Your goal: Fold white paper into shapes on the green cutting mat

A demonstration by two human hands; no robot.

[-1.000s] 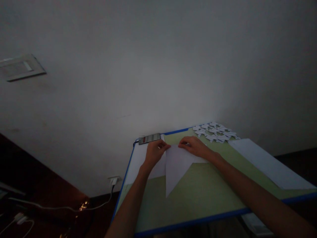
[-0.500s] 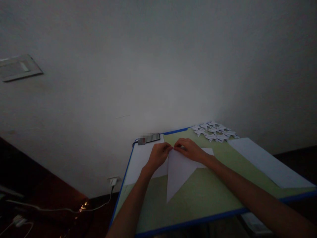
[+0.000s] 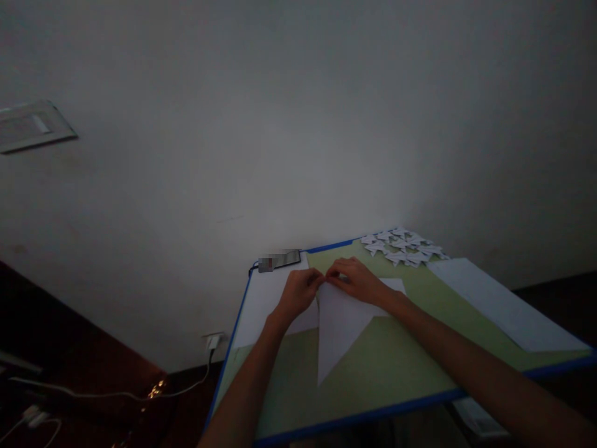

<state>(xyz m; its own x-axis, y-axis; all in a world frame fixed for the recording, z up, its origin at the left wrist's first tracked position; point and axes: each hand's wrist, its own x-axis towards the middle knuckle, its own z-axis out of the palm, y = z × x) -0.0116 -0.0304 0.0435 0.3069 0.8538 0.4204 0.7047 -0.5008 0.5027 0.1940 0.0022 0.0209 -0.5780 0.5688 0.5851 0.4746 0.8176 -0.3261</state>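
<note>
A white sheet of paper (image 3: 342,333), folded to a long point toward me, lies on the pale green table (image 3: 373,386). My left hand (image 3: 301,292) pinches at its far top corner. From the other side my right hand (image 3: 354,280) pinches the same corner, its fingertips almost touching those of the left. Part of the paper's right side shows beyond my right wrist, the rest being hidden under that hand. Under and beside my left hand lies another white sheet (image 3: 261,311), flat on the table.
A phone (image 3: 285,257) with a cable rests at the far left corner. Several small folded paper pieces (image 3: 405,246) are laid out at the back. White paper (image 3: 504,305) lies along the right. A plug (image 3: 213,342) sits in the wall (image 3: 298,124) socket at left.
The folded paper's near point has shifted slightly right and toward me. Both hands keep pinching the far corner, with the right hand's fingertips a little further left.
</note>
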